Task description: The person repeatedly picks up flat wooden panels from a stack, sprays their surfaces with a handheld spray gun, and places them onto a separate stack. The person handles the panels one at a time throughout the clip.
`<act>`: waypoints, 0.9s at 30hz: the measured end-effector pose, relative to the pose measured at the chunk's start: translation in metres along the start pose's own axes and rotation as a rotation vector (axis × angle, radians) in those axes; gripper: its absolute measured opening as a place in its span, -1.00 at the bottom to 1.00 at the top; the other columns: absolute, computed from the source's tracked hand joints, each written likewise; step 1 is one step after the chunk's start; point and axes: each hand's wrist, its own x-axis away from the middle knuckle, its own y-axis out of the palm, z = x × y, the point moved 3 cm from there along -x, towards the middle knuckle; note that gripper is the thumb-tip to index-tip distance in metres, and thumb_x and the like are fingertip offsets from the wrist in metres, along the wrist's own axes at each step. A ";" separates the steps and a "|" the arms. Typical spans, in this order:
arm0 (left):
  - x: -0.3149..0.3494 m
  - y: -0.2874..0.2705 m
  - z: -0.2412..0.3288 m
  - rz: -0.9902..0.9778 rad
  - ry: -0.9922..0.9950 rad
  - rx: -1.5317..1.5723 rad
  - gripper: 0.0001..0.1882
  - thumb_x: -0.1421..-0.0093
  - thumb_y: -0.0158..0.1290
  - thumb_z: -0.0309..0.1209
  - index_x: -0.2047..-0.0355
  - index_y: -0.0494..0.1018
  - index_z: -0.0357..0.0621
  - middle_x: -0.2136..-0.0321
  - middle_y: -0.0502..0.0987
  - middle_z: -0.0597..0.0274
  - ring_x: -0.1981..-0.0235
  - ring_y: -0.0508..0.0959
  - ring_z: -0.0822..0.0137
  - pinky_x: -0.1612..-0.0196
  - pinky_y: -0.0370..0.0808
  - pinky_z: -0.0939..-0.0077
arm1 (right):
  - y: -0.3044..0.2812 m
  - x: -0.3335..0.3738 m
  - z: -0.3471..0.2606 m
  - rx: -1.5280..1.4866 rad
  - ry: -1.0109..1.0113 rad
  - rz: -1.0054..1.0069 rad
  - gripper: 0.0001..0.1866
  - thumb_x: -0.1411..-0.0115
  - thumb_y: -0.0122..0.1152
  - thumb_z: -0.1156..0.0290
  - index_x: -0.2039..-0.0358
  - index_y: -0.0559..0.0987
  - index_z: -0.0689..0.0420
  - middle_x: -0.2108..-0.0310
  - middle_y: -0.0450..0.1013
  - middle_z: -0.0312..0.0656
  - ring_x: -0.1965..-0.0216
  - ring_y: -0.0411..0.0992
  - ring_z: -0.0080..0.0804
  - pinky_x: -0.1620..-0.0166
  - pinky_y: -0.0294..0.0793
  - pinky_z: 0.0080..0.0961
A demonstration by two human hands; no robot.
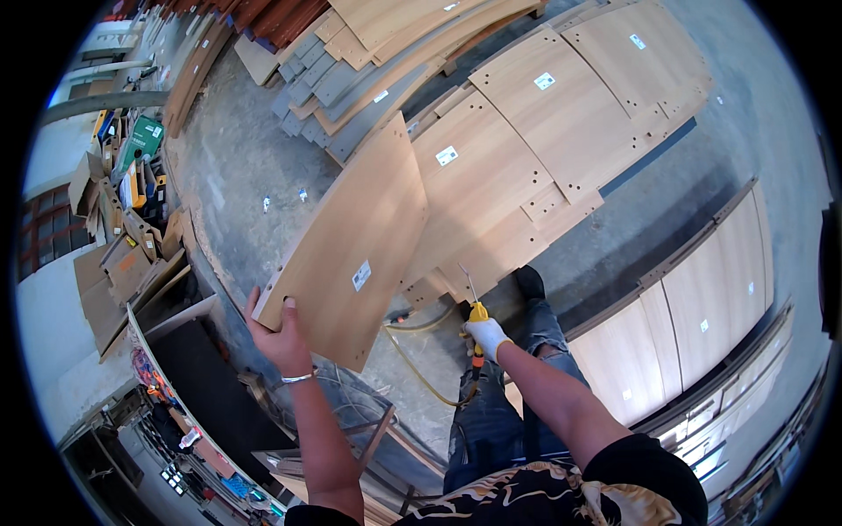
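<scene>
My bare left hand (pixel 285 340) is closed on the lower left corner of a light wood panel (pixel 364 223), thumb on its face and fingers behind the edge. The panel stands tilted, with a small white label on its face and holes along its left edge. In a white glove, my right hand (pixel 488 338) grips a yellow air blow gun (pixel 478 312) whose thin metal nozzle points up toward the boards. A yellow hose (pixel 408 361) runs from the gun and loops by my legs. Beyond the held panel lies a stack of labelled, drilled wood panels (pixel 526 114).
Grey and wood boards (pixel 324 88) are piled at the far left. More panel stacks (pixel 693 307) stand on the right. Flattened cardboard (pixel 118 280) leans along the left wall near a dark bench top (pixel 219 386). A metal frame (pixel 375 438) stands beside my left forearm.
</scene>
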 end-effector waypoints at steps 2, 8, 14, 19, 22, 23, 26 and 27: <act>-0.010 -0.018 -0.012 -0.127 -0.103 -0.013 -0.63 -0.15 0.19 -0.52 0.03 0.46 -0.33 0.19 0.57 0.23 0.17 0.52 0.45 0.05 0.45 0.51 | 0.001 0.003 -0.002 0.020 0.009 -0.003 -0.82 -0.16 0.23 0.37 0.37 0.53 0.24 0.56 0.45 -0.17 0.69 0.37 -0.43 0.63 0.47 -0.41; -0.053 -0.037 0.011 -0.938 -0.419 -0.462 -0.56 -0.02 0.21 -0.53 0.05 0.44 -0.34 0.25 0.57 0.25 0.26 0.55 0.44 0.15 0.48 0.54 | -0.004 -0.003 0.000 -0.007 -0.067 -0.053 -0.76 -0.05 0.26 0.34 0.40 0.55 0.29 0.61 0.43 -0.18 0.67 0.40 -0.39 0.60 0.47 -0.37; -0.079 -0.017 -0.036 -1.165 -0.610 -0.522 -0.56 -0.01 0.22 -0.52 0.09 0.41 -0.39 0.31 0.57 0.12 0.28 0.56 0.33 0.15 0.51 0.41 | 0.014 -0.002 -0.001 0.027 -0.074 -0.038 -0.75 -0.06 0.28 0.32 0.39 0.55 0.28 0.61 0.43 -0.20 0.67 0.40 -0.43 0.59 0.46 -0.40; -0.086 0.006 -0.132 -0.956 -0.606 -0.570 -0.64 -0.02 0.24 -0.48 0.18 0.47 -0.39 0.39 0.59 0.09 0.37 0.58 0.33 0.27 0.52 0.43 | 0.022 0.000 0.001 0.119 -0.090 -0.051 -0.78 -0.11 0.28 0.34 0.36 0.55 0.25 0.63 0.40 -0.22 0.69 0.38 -0.45 0.60 0.48 -0.43; -0.069 0.035 -0.124 -0.948 -0.480 -0.622 -0.78 -0.02 0.22 -0.50 0.34 0.47 -0.32 0.43 0.59 0.15 0.40 0.59 0.34 0.32 0.51 0.44 | 0.006 0.003 0.004 0.003 -0.039 -0.049 -0.80 -0.12 0.27 0.36 0.36 0.55 0.25 0.64 0.40 -0.22 0.69 0.38 -0.46 0.60 0.48 -0.42; -0.066 0.038 -0.120 -0.921 -0.379 -0.638 -0.79 -0.02 0.23 -0.49 0.38 0.44 -0.31 0.46 0.58 0.15 0.40 0.59 0.35 0.35 0.49 0.42 | 0.004 -0.001 0.008 -0.004 -0.036 -0.035 -0.80 -0.12 0.26 0.36 0.36 0.55 0.25 0.64 0.40 -0.22 0.69 0.38 -0.46 0.60 0.48 -0.42; -0.049 0.048 -0.106 -0.829 -0.144 -0.682 -0.74 -0.01 0.24 -0.47 0.47 0.34 -0.28 0.53 0.54 0.11 0.44 0.58 0.33 0.40 0.45 0.37 | 0.002 -0.011 0.019 -0.014 -0.029 -0.012 -0.82 -0.13 0.25 0.38 0.36 0.54 0.24 0.63 0.40 -0.23 0.69 0.37 -0.46 0.60 0.48 -0.42; -0.037 0.059 -0.096 -0.800 -0.107 -0.695 -0.71 -0.01 0.24 -0.46 0.46 0.31 -0.27 0.53 0.53 0.08 0.45 0.58 0.28 0.41 0.44 0.34 | 0.001 -0.010 0.017 -0.015 -0.028 -0.013 -0.82 -0.13 0.25 0.38 0.36 0.54 0.24 0.63 0.40 -0.23 0.69 0.37 -0.46 0.60 0.48 -0.42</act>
